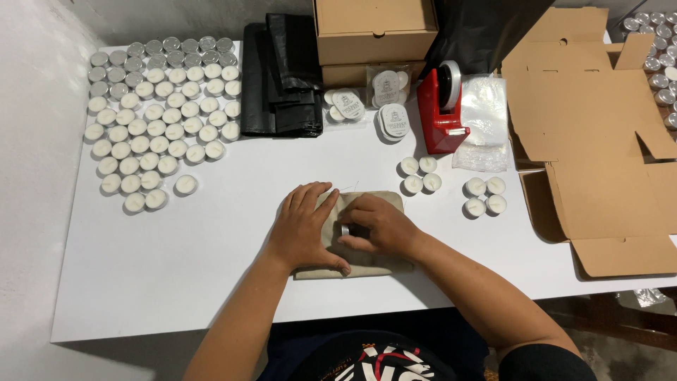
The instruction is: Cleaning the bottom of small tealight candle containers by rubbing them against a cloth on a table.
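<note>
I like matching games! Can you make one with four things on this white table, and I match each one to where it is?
Things:
1. red tape dispenser
2. big group of tealight candles
3. flat cardboard box
4. beige cloth

Places:
A. far left of the table
B. under both hands, near the front edge
C. right end of the table, unfolded
D. back middle, beside a clear plastic bag

Pairs: 1-D, 2-A, 3-C, 4-B
</note>
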